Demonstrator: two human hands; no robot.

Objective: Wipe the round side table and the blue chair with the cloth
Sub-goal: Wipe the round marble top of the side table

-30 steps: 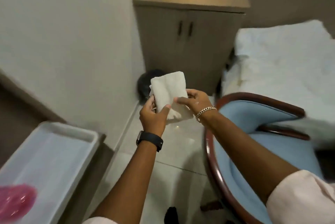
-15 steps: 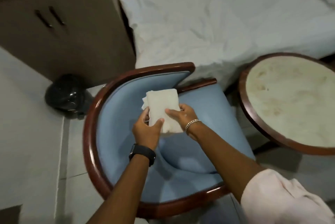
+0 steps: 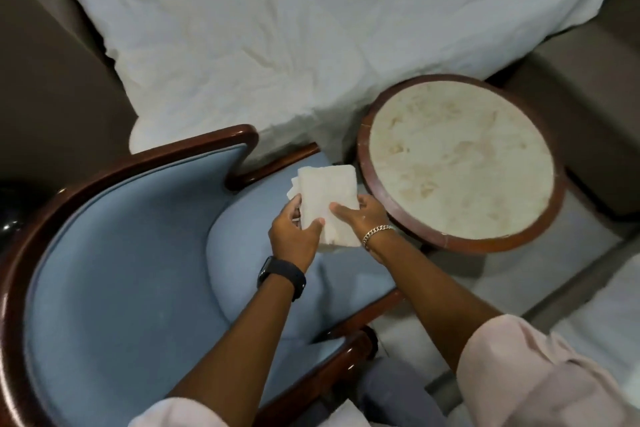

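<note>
I hold the folded cloth (image 3: 327, 205) in the air over the seat of the blue chair (image 3: 131, 253), my left hand (image 3: 294, 236) and right hand (image 3: 363, 215) both closed on its lower half, thumbs on top. It looks light, soft and limp, so I judge a flat palm on the fold will steer it better than a pinch. The round desk (image 3: 460, 163) stands just beside the chair's right arm, its top bare out to the raised wooden rim, with the bed (image 3: 277, 28) crowding its far edge.

sleeves (image 3: 540, 378): pale pink, short | left wrist: black watch (image 3: 282, 277) | right wrist: gold chain bracelet (image 3: 377, 234)
</note>
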